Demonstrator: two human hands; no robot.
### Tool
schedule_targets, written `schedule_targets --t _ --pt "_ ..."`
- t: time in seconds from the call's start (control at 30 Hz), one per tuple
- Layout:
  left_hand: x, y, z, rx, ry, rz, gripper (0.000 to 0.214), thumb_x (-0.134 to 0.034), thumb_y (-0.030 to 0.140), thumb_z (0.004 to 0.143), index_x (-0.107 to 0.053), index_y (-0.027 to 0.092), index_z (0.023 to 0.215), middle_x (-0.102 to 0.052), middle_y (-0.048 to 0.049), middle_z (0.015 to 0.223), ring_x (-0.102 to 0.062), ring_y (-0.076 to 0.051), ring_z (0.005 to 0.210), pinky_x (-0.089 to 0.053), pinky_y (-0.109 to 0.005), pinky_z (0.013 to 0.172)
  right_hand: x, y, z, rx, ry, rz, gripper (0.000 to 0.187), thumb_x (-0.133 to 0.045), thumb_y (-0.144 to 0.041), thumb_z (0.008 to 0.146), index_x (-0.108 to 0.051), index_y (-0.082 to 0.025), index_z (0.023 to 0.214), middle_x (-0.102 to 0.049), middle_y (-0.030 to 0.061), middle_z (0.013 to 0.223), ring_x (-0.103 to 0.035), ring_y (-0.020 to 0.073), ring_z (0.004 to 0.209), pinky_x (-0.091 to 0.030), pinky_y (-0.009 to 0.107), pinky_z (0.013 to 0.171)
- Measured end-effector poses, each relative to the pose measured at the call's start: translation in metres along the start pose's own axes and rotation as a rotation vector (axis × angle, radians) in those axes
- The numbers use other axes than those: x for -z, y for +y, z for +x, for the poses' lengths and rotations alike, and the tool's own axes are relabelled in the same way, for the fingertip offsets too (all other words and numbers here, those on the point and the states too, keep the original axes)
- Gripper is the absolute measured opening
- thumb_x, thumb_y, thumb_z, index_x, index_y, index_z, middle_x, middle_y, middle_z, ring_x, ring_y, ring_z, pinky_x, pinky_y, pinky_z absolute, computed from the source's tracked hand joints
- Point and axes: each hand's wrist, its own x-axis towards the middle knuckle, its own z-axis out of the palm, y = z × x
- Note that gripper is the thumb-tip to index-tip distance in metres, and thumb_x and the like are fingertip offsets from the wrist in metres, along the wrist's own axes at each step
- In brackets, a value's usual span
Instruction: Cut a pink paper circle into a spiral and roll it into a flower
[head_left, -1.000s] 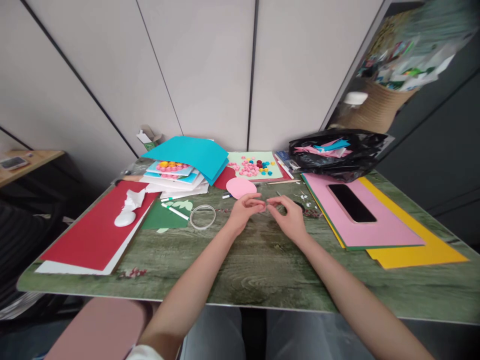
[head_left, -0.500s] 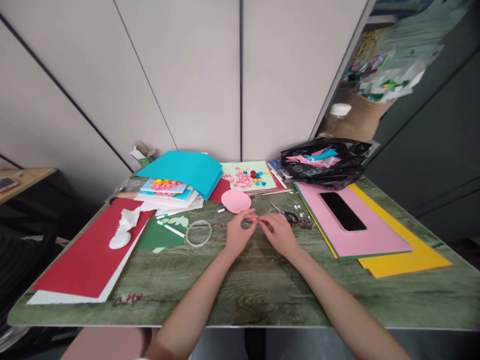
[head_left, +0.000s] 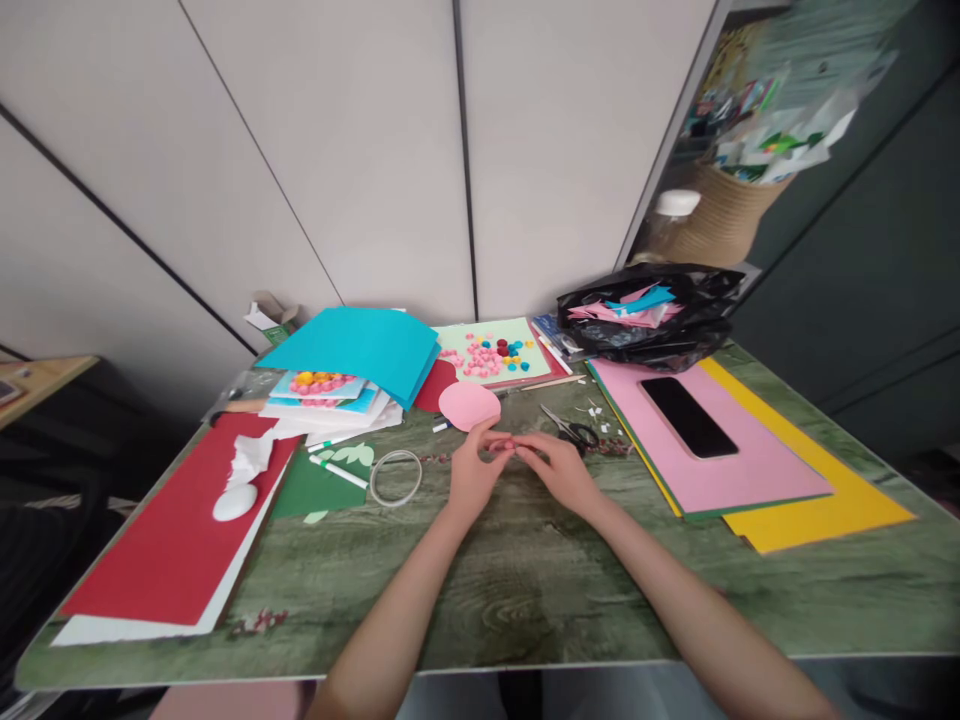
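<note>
Fingertips of the left hand point(head_left: 472, 477) and right hand point(head_left: 562, 474) come together, in the head view, just below the frame's centre; whether they clamp something, I cannot tell. Near them lie a pink paper circle point(head_left: 466, 403), above left, and scissors point(head_left: 580, 434), right.

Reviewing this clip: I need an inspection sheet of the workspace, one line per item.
Surface: green wood-patterned table, a red sheet at left, a pink sheet at right.
Job's things: pink paper circle beyond the left hand; scissors beyond the right hand.
Clutter: phone on the pink sheet; black bag holding pink and blue paper.
Hands: fingertips brought together above the table; whether something small is pinched there is unclear.
Cables: nothing seen.
Surroundings: pale panels behind; woven basket and white-capped bottle at right.
</note>
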Motion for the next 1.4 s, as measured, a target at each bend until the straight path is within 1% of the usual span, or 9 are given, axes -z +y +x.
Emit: schedule_targets --t 0.1,0.2,0.43,0.7,0.83,1.0,1.1,1.23,1.4 --pt "0.0 -0.002 0.003 0.052 -0.03 -0.071 0.048 -0.068 0.019 0.07 -0.053 0.02 0.115 -0.07 -0.0053 0.091 -0.065 -0.015 0.083 -0.049 -0.031 0.082 0.002 0.002 0.002 -0.045 -0.021 0.062 0.019 -0.05 -0.03 0.088 -0.066 -0.023 0.096 -0.069 0.0029 0.096 -0.062 0.0172 0.088 -0.046 0.029 0.079" --pt "0.001 -0.004 0.005 0.096 -0.049 -0.122 0.045 -0.069 0.018 0.068 -0.056 0.018 0.111 -0.07 -0.0059 0.089 -0.065 -0.015 0.081 -0.049 -0.031 0.081 0.003 0.005 0.002 -0.059 -0.037 0.085 0.019 -0.052 -0.031 0.086 -0.066 -0.023 0.096 -0.069 0.0028 0.097 -0.063 0.017 0.088 -0.046 0.028 0.078" --pt "0.004 -0.006 0.008 0.215 -0.131 -0.165 0.034 -0.072 0.019 0.064 -0.063 0.014 0.097 -0.07 -0.0082 0.086 -0.067 -0.017 0.079 -0.051 -0.03 0.077 0.006 0.012 0.004 -0.132 -0.134 0.164 0.019 -0.057 -0.031 0.082 -0.069 -0.022 0.094 -0.071 0.0032 0.096 -0.065 0.0185 0.088 -0.047 0.031 0.083" --pt "0.003 -0.008 0.008 0.223 -0.169 -0.18 0.032 -0.072 0.022 0.063 -0.064 0.014 0.094 -0.07 -0.0074 0.085 -0.066 -0.018 0.078 -0.052 -0.031 0.074 0.007 0.015 0.004 -0.164 -0.167 0.179 0.021 -0.059 -0.034 0.079 -0.07 -0.021 0.092 -0.072 0.0043 0.095 -0.066 0.0202 0.085 -0.049 0.033 0.081" --pt "0.004 -0.012 0.008 0.22 -0.202 -0.203 0.032 -0.072 0.021 0.064 -0.064 0.014 0.094 -0.07 -0.007 0.084 -0.066 -0.017 0.077 -0.051 -0.03 0.073 0.007 0.015 0.004 -0.171 -0.181 0.178 0.02 -0.058 -0.032 0.08 -0.071 -0.021 0.091 -0.072 0.0038 0.093 -0.066 0.0198 0.084 -0.049 0.032 0.079" --pt "0.004 -0.01 0.007 0.212 -0.196 -0.159 0.032 -0.071 0.022 0.065 -0.064 0.014 0.095 -0.07 -0.0077 0.085 -0.066 -0.017 0.078 -0.05 -0.029 0.074 0.008 0.013 0.004 -0.17 -0.184 0.16 0.021 -0.055 -0.032 0.082 -0.07 -0.021 0.093 -0.072 0.0036 0.095 -0.065 0.0186 0.085 -0.048 0.03 0.079" --pt "0.004 -0.01 0.007 0.226 -0.199 -0.173 0.035 -0.072 0.022 0.063 -0.063 0.014 0.096 -0.07 -0.0068 0.082 -0.066 -0.017 0.075 -0.051 -0.029 0.073 0.008 0.012 0.004 -0.173 -0.184 0.142 0.022 -0.055 -0.032 0.083 -0.07 -0.02 0.091 -0.072 0.0041 0.09 -0.065 0.0178 0.08 -0.048 0.028 0.075" --pt "0.004 -0.011 0.008 0.234 -0.186 -0.154 0.037 -0.074 0.022 0.061 -0.064 0.014 0.095 -0.07 -0.0059 0.08 -0.065 -0.017 0.073 -0.051 -0.03 0.072 0.007 0.011 0.004 -0.176 -0.182 0.119 0.024 -0.052 -0.033 0.084 -0.07 -0.018 0.089 -0.071 0.003 0.077 -0.062 0.0155 0.069 -0.046 0.026 0.066" --pt "0.003 -0.01 0.008 0.274 -0.163 -0.194 0.033 -0.074 0.025 0.061 -0.066 0.014 0.091 -0.071 -0.0073 0.082 -0.067 -0.018 0.074 -0.052 -0.032 0.074 0.006 0.011 0.004 -0.167 -0.153 0.107 0.025 -0.048 -0.033 0.086 -0.067 -0.018 0.087 -0.069 0.0026 0.076 -0.061 0.0143 0.067 -0.045 0.025 0.064"
